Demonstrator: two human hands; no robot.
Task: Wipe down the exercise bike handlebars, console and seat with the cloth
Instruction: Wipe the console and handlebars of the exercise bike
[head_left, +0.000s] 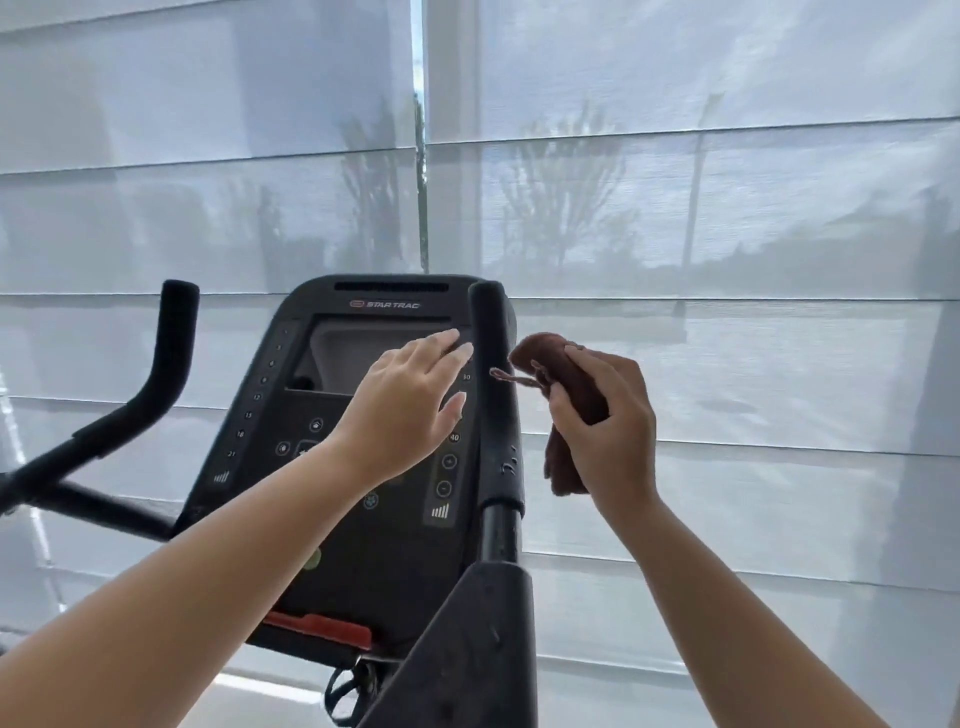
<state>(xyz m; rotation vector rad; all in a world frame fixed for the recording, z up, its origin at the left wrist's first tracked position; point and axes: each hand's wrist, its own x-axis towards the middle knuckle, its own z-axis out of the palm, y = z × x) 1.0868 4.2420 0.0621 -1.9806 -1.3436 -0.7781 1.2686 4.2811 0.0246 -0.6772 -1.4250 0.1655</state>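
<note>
The black exercise bike console (322, 415) stands in the middle of the head view, with a dark screen and several round buttons. A black right handlebar (498, 405) rises upright beside it; the left handlebar (166, 358) curves up at the left. My right hand (608, 431) grips a bunched brown cloth (550, 364) just right of the right handlebar, a loose end of the cloth touching the bar. My left hand (410, 405) is held over the console's right side with straight fingers, holding nothing. The seat is out of view.
Pale window blinds (727, 208) fill the background close behind the bike. A red strip (317, 626) sits at the console's lower edge, with a black strap loop (345, 691) hanging below. The wide black post (467, 649) of the right handlebar rises from the bottom.
</note>
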